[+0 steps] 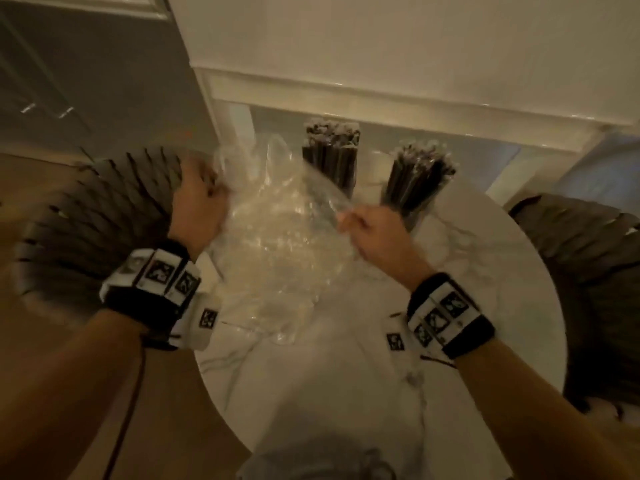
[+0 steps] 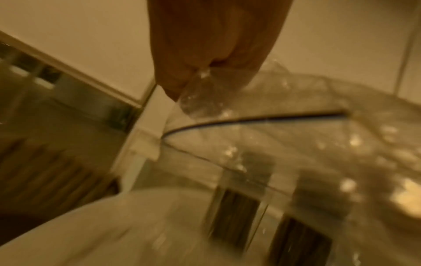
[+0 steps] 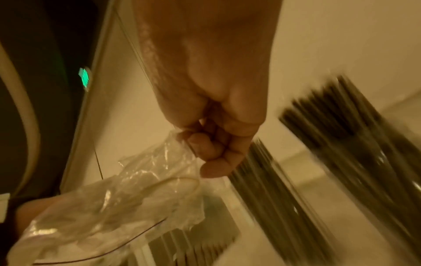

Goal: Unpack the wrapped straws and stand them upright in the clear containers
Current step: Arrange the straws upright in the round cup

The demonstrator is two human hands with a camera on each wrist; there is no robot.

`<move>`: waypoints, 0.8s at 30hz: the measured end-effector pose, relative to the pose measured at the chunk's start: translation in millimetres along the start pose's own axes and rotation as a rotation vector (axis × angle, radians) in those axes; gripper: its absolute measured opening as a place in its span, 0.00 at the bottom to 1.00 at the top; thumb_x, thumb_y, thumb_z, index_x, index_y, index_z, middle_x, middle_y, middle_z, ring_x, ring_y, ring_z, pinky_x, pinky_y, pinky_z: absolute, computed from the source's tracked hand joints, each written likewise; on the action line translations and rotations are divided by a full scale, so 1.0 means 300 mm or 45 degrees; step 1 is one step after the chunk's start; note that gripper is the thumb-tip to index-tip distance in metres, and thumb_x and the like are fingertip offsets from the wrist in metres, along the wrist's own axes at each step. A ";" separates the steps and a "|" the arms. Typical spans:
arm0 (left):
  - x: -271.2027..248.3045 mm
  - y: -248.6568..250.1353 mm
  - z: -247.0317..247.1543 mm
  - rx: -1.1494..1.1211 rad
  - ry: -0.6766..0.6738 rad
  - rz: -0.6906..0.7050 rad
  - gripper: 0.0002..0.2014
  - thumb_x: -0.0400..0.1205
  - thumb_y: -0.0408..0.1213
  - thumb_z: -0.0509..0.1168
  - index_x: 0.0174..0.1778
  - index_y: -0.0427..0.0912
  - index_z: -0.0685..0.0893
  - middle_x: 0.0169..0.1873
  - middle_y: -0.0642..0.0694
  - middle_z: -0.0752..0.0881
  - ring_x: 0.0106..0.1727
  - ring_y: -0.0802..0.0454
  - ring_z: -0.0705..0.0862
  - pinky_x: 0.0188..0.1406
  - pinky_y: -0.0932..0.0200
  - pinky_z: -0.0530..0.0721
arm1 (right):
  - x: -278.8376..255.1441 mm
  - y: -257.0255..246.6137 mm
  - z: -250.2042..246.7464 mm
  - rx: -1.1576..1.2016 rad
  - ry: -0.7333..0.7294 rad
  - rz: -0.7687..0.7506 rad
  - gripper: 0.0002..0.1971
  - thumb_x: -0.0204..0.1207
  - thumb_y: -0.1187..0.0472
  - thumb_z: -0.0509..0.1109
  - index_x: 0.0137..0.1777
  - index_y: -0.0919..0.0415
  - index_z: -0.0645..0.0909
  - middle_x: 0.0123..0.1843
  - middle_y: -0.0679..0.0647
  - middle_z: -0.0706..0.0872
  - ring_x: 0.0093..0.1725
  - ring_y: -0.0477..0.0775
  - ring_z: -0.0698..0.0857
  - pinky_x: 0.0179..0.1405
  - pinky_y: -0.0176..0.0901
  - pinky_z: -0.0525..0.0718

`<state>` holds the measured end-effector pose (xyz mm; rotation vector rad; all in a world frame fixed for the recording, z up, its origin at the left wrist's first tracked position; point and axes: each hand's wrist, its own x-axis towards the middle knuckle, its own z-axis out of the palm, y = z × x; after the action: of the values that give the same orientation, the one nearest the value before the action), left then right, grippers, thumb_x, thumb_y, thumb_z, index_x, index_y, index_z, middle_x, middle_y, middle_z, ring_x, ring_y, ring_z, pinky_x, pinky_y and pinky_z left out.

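Both hands hold a crumpled clear plastic bag (image 1: 277,237) up over the round white marble table (image 1: 346,393). My left hand (image 1: 202,199) grips its left end, where the film (image 2: 200,100) bunches under the curled fingers (image 2: 177,81). My right hand (image 1: 360,223) pinches its right edge (image 3: 159,171) with curled fingers (image 3: 209,153). The bag looks empty. Behind it stand two clear containers packed with dark wrapped straws, one at the back centre (image 1: 330,154) and one to its right (image 1: 414,181). Both straw bundles also show, blurred, in the right wrist view (image 3: 341,144).
A dark slatted chair (image 1: 97,216) stands at the table's left and another dark chair (image 1: 588,271) at its right. A white wall with a ledge (image 1: 381,95) runs close behind the containers. A cable (image 1: 128,410) hangs from my left wrist band.
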<state>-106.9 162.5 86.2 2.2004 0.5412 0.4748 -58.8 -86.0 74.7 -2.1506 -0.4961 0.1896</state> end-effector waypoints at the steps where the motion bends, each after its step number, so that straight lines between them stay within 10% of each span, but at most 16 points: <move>1: -0.042 -0.057 0.021 0.073 -0.019 -0.044 0.15 0.82 0.34 0.60 0.63 0.41 0.67 0.44 0.39 0.81 0.45 0.39 0.84 0.43 0.51 0.78 | -0.004 0.038 0.065 0.040 -0.098 0.104 0.12 0.82 0.62 0.62 0.41 0.64 0.83 0.24 0.48 0.76 0.18 0.40 0.76 0.18 0.27 0.76; 5: -0.122 -0.279 0.152 0.550 -0.465 -0.032 0.19 0.82 0.24 0.56 0.70 0.28 0.71 0.60 0.28 0.77 0.62 0.32 0.77 0.63 0.48 0.71 | -0.027 0.210 0.249 -0.002 -0.338 0.458 0.11 0.82 0.63 0.61 0.39 0.63 0.81 0.27 0.51 0.78 0.20 0.44 0.76 0.15 0.29 0.76; 8: -0.164 -0.373 0.236 0.700 -0.693 -0.182 0.17 0.81 0.24 0.57 0.67 0.28 0.74 0.64 0.27 0.74 0.63 0.33 0.77 0.59 0.50 0.74 | -0.057 0.307 0.288 -0.220 -0.431 0.570 0.12 0.80 0.64 0.61 0.37 0.66 0.80 0.31 0.59 0.82 0.28 0.55 0.81 0.24 0.39 0.81; 12: -0.203 -0.417 0.317 0.705 -0.917 -0.136 0.28 0.84 0.31 0.53 0.80 0.55 0.60 0.52 0.41 0.69 0.51 0.42 0.78 0.56 0.56 0.75 | -0.092 0.377 0.248 -0.302 -0.470 0.619 0.14 0.82 0.60 0.60 0.39 0.68 0.80 0.38 0.63 0.84 0.37 0.59 0.83 0.37 0.44 0.79; 15: -0.153 -0.407 0.307 0.736 -1.027 -0.115 0.24 0.84 0.37 0.57 0.76 0.60 0.67 0.64 0.39 0.69 0.59 0.41 0.77 0.67 0.52 0.73 | -0.100 0.395 0.181 -0.255 -0.483 0.640 0.16 0.82 0.54 0.61 0.43 0.66 0.80 0.38 0.62 0.86 0.32 0.55 0.82 0.31 0.39 0.77; 19: -0.057 -0.281 0.196 0.529 -0.839 -0.023 0.17 0.79 0.23 0.59 0.54 0.46 0.87 0.57 0.40 0.83 0.62 0.39 0.81 0.59 0.60 0.74 | -0.104 0.384 0.067 -0.084 -0.569 0.687 0.20 0.78 0.43 0.64 0.54 0.61 0.80 0.40 0.58 0.87 0.32 0.49 0.83 0.24 0.31 0.76; 24: 0.033 0.027 0.109 0.289 -0.282 0.155 0.13 0.80 0.24 0.59 0.50 0.41 0.87 0.50 0.42 0.84 0.40 0.56 0.82 0.37 0.79 0.77 | -0.050 0.396 -0.170 -0.008 -0.206 0.630 0.02 0.78 0.64 0.68 0.44 0.60 0.82 0.43 0.65 0.88 0.30 0.49 0.86 0.27 0.30 0.81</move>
<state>-80.5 142.8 74.1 2.4752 0.3572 0.2359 -23.5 -192.0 8.3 -2.2413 -0.0435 0.6399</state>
